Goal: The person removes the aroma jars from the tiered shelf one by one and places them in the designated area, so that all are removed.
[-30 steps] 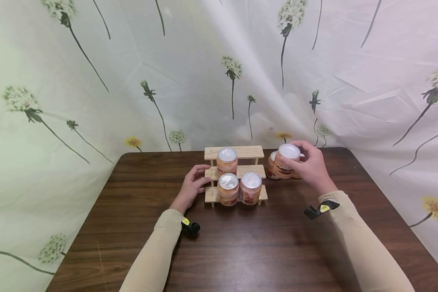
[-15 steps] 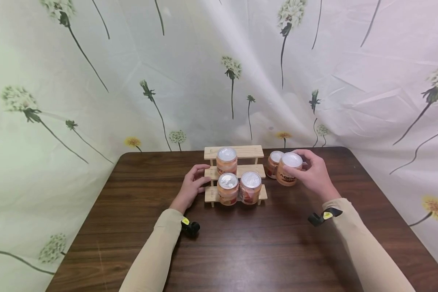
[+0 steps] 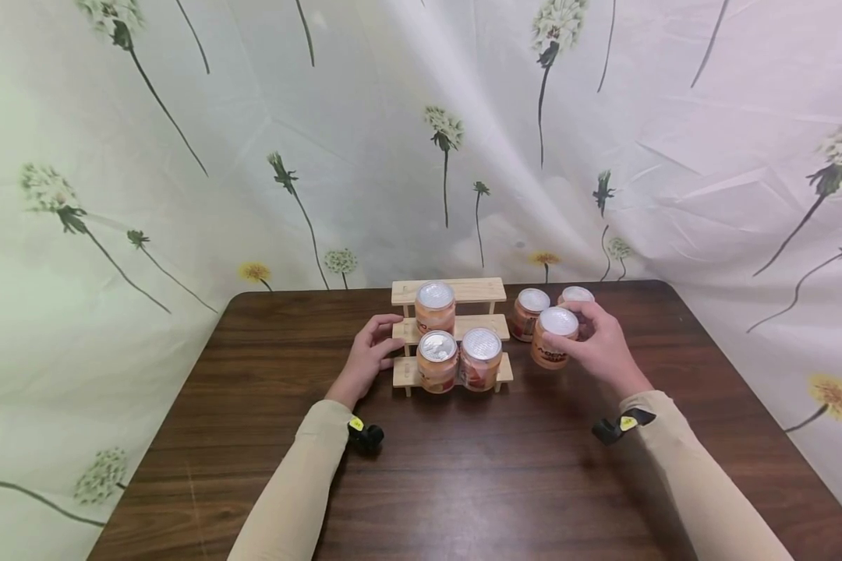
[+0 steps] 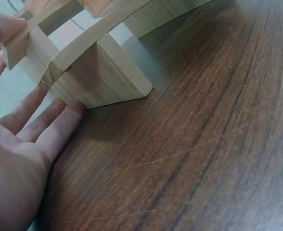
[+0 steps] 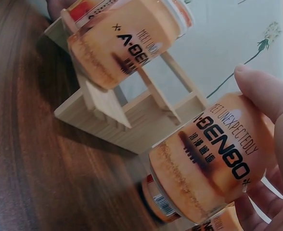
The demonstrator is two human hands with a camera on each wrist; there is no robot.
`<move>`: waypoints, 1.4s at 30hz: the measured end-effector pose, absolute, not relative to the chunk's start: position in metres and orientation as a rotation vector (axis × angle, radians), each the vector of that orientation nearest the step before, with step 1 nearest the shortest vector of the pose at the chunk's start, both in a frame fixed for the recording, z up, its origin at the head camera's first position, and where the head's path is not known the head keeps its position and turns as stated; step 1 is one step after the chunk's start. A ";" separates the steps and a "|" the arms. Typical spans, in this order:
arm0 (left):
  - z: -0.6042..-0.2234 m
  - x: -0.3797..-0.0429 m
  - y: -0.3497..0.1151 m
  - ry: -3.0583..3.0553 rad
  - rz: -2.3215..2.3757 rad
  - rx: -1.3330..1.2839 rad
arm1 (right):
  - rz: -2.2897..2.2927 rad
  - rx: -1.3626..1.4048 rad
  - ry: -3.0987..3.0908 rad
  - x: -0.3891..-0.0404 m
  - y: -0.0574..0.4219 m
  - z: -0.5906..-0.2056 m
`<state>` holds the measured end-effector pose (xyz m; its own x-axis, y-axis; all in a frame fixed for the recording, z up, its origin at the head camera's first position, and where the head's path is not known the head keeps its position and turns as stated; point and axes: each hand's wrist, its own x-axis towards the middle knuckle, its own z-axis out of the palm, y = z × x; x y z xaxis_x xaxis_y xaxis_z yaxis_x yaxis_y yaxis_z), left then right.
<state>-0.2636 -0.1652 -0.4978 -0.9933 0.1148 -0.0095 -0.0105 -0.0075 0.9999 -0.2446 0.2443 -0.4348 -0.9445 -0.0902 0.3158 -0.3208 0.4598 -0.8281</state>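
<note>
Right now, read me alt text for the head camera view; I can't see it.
A person's right hand holds an orange jar beside a stepped wooden rack bearing three similar jars; the left hand touches the rack's left end. Two more jars stand farther back on a dark table.

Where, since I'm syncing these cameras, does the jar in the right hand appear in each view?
Head: well right of centre, the jar held by the right hand.
Left wrist: not in it.
Right wrist: lower right, its printed label facing the camera.
Shared landmark: the wooden rack, near centre in head, upper left in left wrist, upper middle in right wrist.
</note>
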 end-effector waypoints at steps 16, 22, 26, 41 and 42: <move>-0.497 -0.263 -0.164 2.146 2.170 0.108 | 1.400 0.410 -2.549 -0.249 0.241 -0.463; -0.497 -0.263 -0.165 2.140 2.175 0.120 | 1.411 0.414 -2.575 -0.249 0.239 -0.467; -0.497 -0.262 -0.165 2.140 2.176 0.127 | 1.423 0.410 -2.580 -0.249 0.237 -0.469; -0.495 -0.263 -0.164 2.150 2.171 0.122 | 1.452 0.360 -2.628 -0.254 0.241 -0.472; -0.495 -0.263 -0.164 2.146 2.175 0.122 | 1.457 0.358 -2.633 -0.253 0.241 -0.471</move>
<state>-0.2632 -0.1644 -0.4955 -0.9933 0.1154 -0.0019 -0.0034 -0.0131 0.9999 -0.2534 0.2409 -0.4714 -0.9660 -0.1509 0.2100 -0.2581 0.5115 -0.8196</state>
